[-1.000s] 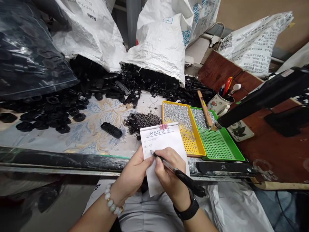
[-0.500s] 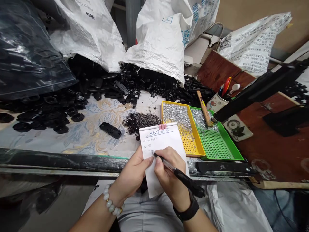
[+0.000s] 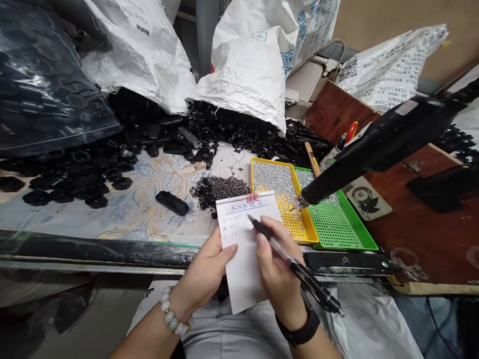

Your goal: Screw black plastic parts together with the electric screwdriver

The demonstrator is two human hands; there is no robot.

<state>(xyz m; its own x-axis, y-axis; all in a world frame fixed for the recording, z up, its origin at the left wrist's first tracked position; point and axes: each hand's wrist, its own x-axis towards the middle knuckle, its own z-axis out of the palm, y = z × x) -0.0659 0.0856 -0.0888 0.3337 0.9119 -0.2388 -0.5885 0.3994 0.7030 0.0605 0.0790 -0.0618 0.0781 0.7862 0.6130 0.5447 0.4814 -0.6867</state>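
Observation:
In my left hand [image 3: 207,264] is a white notepad [image 3: 243,269], gripped at its left edge with the thumb on top. Blue "888" print runs across the pad's head, with a few handwritten lines under it. A pink binder clip [image 3: 252,197] sits on the top edge. My right hand [image 3: 279,264] grips a black pen [image 3: 292,264] between thumb and fingers. The pen's tip hovers near the upper handwriting; whether it touches the paper I cannot tell. Left of the pad lies a black oblong plastic part [image 3: 172,202] on the table.
A yellow tray [image 3: 310,227] and a green tray [image 3: 359,224] hold small silvery pieces. Over them hangs a black electric screwdriver [image 3: 359,154]. A wooden-handled tool [image 3: 312,158] leans behind. Piles of black parts [image 3: 71,179] spill beneath white sacks [image 3: 250,65].
My right hand has moved right and the pen tip up and right, off the third handwritten line. The black screwdriver has swung left over the trays. My left hand stays nearly still.

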